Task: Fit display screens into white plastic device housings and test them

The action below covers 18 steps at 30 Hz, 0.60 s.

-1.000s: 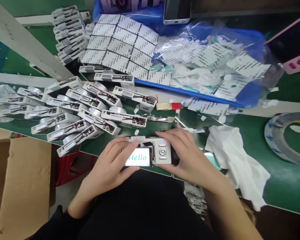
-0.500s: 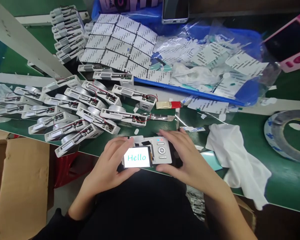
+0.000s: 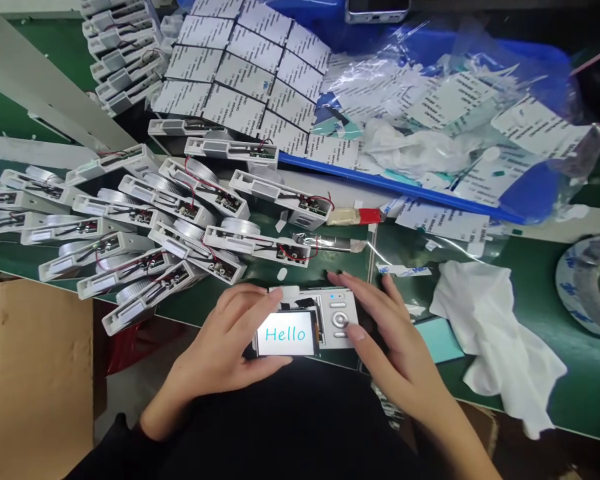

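A white digital camera (image 3: pixel 341 300) has its back partly uncovered, with a loose screen (image 3: pixel 286 333) lit and showing "Hello". Beside the screen are a round button and several smaller ones, and a small blue light glows above them. My left hand (image 3: pixel 225 333) is closed around the camera's left end, fingers on the upper edge and thumb along the lower. At the right end, my right hand (image 3: pixel 390 333) has its fingers apart and stretched past the top corner. Its thumb tip is at the buttons, seemingly touching them.
Several white camera bodies (image 3: pixel 260 243) with exposed wires stand at the left. Behind lie printed white squares (image 3: pixel 240 103) and a blue tray (image 3: pixel 545 193) of film scraps. A white cloth (image 3: pixel 480 300), a teal sheet (image 3: pixel 437 339) and a tape roll (image 3: pixel 575 287) lie right.
My right thumb has moved from the camera's lower edge up to its buttons, and the right fingers have spread. A red light beside the blue one no longer shows. The whole view has shifted slightly.
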{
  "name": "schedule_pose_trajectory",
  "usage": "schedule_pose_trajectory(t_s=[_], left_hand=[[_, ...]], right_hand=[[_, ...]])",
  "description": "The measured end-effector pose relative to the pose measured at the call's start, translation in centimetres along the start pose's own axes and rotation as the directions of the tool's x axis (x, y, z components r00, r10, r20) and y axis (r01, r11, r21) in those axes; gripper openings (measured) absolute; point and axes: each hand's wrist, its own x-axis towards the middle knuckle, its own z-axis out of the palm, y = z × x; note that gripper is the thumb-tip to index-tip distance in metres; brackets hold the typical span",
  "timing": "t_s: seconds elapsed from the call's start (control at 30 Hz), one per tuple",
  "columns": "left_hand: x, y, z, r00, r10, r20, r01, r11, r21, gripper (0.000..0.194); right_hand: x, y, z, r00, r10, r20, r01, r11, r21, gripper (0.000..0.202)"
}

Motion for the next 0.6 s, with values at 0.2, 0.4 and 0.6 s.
schedule_pose_trajectory(t_s=[0.2,0.4,0.6], left_hand=[[0.3,-0.8,0.8,0.992,0.079,-0.095,-0.084,0.995,-0.051,0.077],[0.5,-1.3,0.9,0.988,0.096,-0.124,-0.108,0.990,-0.092,0.076],[0.4,-1.3,0.8,0.988,0.099,-0.118,-0.108,0.992,-0.072,0.078]], right_hand=[[0.2,-0.1,-0.2,1.000,-0.012,0.023,0.012,1.000,-0.009,0.055],[0.4,-0.3,-0.2,0.998,-0.041,0.046,0.041,0.999,0.008,0.054],[0.4,-0.6,0.0,0.999,0.040,0.017,-0.040,0.999,0.025,0.045]])
